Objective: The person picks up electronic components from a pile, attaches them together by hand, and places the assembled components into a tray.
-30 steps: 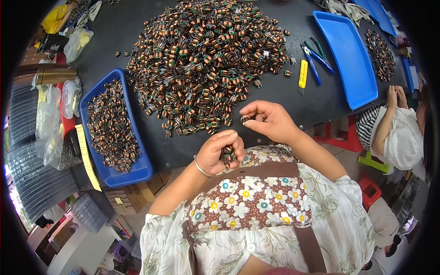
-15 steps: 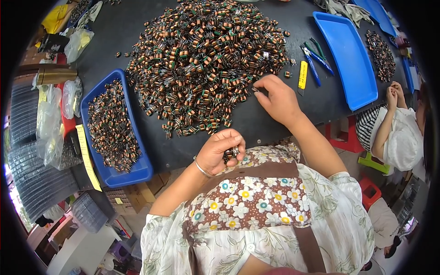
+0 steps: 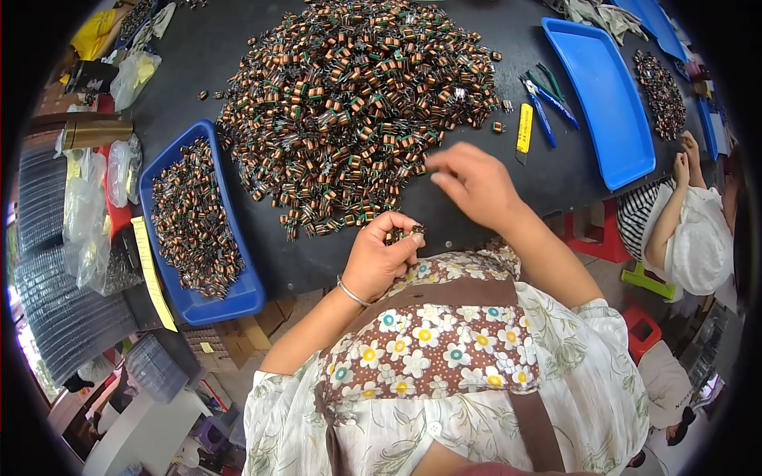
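Note:
My left hand (image 3: 382, 255) is closed around several small copper-wound coils (image 3: 418, 230), which show at its thumb and fingertips just off the table's front edge. Most of what lies inside the palm is hidden by the fingers. To the right and farther forward, my right hand (image 3: 475, 184) hovers by the lower right side of a large coil pile (image 3: 349, 111). It is slightly blurred, with thumb and forefinger apart and nothing visible between them. The coils in the pile are copper-coloured with dark and green parts and thin metal legs.
A blue tray (image 3: 252, 297) of coils stands left of the pile. Right of it lie a yellow cutter (image 3: 524, 131), blue-handled pliers (image 3: 542, 119) and green-handled pliers (image 3: 550, 86). Farther right are a bare blue tray (image 3: 607, 111), another coil heap (image 3: 660, 99) and a co-worker's hands (image 3: 686, 161).
My left hand has risen slightly toward the table, still holding coils. My right hand has shifted a little left and nearer to me; the small thing at its fingertips no longer shows.

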Tool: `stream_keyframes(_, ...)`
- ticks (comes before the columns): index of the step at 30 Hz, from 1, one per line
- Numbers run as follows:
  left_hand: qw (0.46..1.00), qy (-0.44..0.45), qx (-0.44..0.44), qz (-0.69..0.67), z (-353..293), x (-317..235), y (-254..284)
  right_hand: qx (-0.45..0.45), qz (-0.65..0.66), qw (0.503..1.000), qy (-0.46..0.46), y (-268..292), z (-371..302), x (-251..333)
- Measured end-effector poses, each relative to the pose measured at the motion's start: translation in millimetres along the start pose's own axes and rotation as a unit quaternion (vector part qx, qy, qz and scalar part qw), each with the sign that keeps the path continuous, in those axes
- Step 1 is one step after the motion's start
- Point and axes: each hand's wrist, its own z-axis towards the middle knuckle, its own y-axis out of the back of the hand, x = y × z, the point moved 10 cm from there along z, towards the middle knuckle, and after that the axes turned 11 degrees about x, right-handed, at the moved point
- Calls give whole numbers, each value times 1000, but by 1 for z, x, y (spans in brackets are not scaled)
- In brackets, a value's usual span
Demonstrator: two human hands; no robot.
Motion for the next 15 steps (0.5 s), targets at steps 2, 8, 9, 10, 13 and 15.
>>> stream_keyframes(2, 1000, -6, 2, -23, -2, 3, 2, -18, -37, 998, -39, -2, 2, -9)
stream_keyframes(8, 999, -21, 3, -42, -6, 7, 4, -16, -77, 997, -12, -14, -2, -5)
stream_keyframes(9, 999, -21, 3, -48, -7, 7, 5, -3, -69, 998, -13, -15, -4, -5)
stream_keyframes(10, 998, -21, 4, -53, -7, 8, 5, 9, -61, 998, -14, -16, -6, -4)
stream_keyframes(13, 998, -21, 0, -54, -8, 9, 7, 39, -10, 999, 5, -18, -17, 3)
stream_keyframes(15, 999, -23, -6, -45, -8, 9, 9, 74, 57, 996, -7, -22, -20, 10)
